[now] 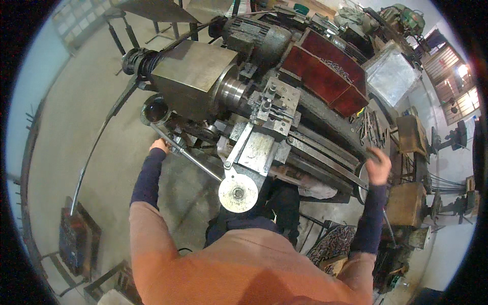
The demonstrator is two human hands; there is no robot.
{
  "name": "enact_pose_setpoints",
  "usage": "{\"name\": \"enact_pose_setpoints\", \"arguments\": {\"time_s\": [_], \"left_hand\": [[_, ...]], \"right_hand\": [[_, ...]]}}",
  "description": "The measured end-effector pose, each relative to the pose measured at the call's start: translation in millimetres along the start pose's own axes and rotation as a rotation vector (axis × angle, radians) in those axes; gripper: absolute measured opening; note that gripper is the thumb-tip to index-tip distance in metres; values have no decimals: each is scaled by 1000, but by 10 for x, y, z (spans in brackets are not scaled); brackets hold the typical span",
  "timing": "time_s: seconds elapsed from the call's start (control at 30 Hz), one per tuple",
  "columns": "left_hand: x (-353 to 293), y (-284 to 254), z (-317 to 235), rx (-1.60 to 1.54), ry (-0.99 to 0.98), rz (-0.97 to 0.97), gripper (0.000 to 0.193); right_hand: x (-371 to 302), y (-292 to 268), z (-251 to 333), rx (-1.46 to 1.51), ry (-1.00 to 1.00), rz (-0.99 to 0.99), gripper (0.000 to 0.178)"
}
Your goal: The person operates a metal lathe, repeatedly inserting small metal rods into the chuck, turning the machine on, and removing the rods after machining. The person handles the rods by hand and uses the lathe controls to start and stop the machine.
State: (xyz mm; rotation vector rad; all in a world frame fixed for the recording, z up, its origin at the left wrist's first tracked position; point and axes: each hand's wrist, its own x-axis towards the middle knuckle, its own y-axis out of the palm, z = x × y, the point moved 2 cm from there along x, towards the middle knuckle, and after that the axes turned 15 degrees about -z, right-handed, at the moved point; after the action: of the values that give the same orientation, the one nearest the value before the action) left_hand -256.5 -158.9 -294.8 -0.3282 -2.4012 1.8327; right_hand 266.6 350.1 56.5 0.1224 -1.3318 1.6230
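A lathe (195,66) stands across the view in front of me. At its left end, my left hand (160,146) is closed beside a long metal rod (190,160); what it grips, if anything, is hidden. My right hand (377,166), its fingers curled, is at the right end of the bed, just beside a round handwheel (362,185). Whatever lies inside those fingers cannot be made out. Between my arms sits a round, pale dial plate (238,193) at the near end of the cross slide (257,152). The tool post (274,101) is beside the shiny spindle nose (234,93).
Behind the bed sits a red metal box (325,76) with metal bits on its edge. Several hand tools (372,129) lie to its right. An electric motor (256,38) is behind the headstock. A dark box (76,239) stands on the floor at left, with a long rod (91,155) rising from it.
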Motion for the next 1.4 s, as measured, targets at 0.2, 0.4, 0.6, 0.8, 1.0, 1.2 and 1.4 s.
{"name": "enact_pose_setpoints", "arguments": {"time_s": [0.2,0.4,0.6,0.8,1.0,1.2,1.4], "left_hand": [[-319,-2126,-55,-116,297,-644,31],[-657,-2870,1714,216,-110,-555,47],[-1713,-2659,324,202,-361,-533,58],[-2093,-2906,-356,323,-36,-459,40],[-2175,-2934,-1962,-1175,355,-50,23],[-2292,-2166,-3020,-1700,234,730,33],[-2280,-2164,-3060,-1612,289,553,24]], "right_hand": [[672,1238,1964,538,-539,166,34],[616,2361,2748,66,-478,583,23],[636,2387,2699,41,-507,584,24],[576,1982,2650,115,-701,398,26],[-216,1010,2590,985,-679,236,42],[-596,999,2342,857,-549,132,46],[-606,928,2414,733,-566,80,45]]}}
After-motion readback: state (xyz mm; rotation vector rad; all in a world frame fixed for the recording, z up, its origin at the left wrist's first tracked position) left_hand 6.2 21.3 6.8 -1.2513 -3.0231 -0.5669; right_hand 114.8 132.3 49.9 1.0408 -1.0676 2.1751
